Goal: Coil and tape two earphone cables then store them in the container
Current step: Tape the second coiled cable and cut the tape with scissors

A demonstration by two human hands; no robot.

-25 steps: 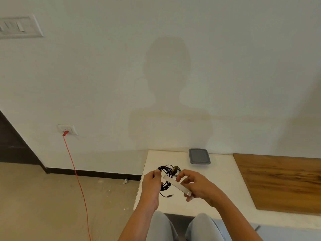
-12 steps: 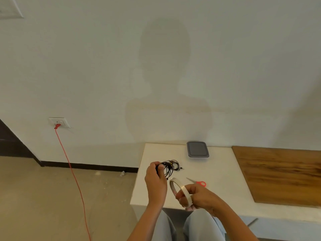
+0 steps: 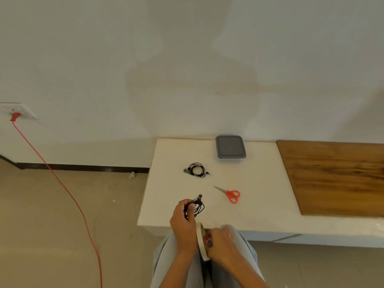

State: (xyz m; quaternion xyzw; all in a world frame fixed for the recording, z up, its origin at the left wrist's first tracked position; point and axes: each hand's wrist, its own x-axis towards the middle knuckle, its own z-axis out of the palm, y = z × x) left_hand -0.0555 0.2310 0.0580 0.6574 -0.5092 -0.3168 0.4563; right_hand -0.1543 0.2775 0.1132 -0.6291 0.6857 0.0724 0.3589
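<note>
Head view showed the left hand (image 3: 184,223) with its fingers curled round one coiled earphone cable (image 3: 195,208), held over the near edge of the white table (image 3: 259,204). Farther back a second coiled cable (image 3: 196,169) lay on the tabletop; whether it was taped could not be told. The tape roll (image 3: 201,242) stood on edge between the hands, the right hand (image 3: 220,244) pinching it with curled fingers. Beyond, the scissors (image 3: 229,194) lay untouched and the container (image 3: 230,146) sat lidded by the wall. Taping the held coil and storing both seemed left to do.
</note>
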